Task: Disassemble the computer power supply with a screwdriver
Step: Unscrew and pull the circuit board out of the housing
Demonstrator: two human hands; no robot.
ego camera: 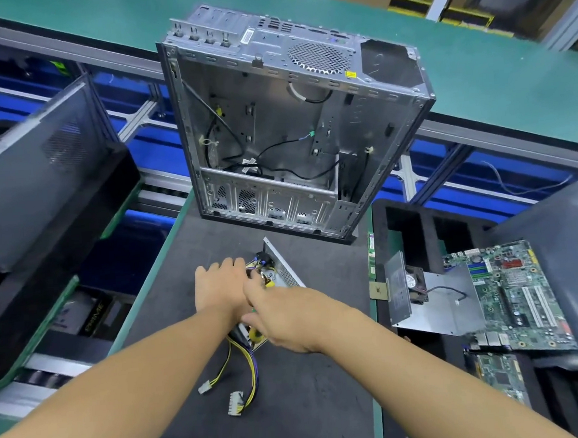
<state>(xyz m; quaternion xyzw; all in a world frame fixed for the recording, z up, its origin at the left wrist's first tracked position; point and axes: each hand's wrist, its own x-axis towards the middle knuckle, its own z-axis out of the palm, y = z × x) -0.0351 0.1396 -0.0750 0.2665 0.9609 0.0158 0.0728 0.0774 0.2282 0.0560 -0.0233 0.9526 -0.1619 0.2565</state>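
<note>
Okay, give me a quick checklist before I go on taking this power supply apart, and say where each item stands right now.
1. Power supply flat on the mat, insides exposed: ok.
2. Left hand steadying the unit: ok, it lies on top, but how it grips is hidden.
3. Screwdriver in the right hand: cannot tell, only a sliver of green shows under the fingers.
4. Cables out of the way: ok, they trail toward you, connectors loose on the mat.
5. Computer case clear of the work: ok, it stands behind, apart from the unit.
6. Screws left to remove: cannot tell, the hands cover them.
</note>
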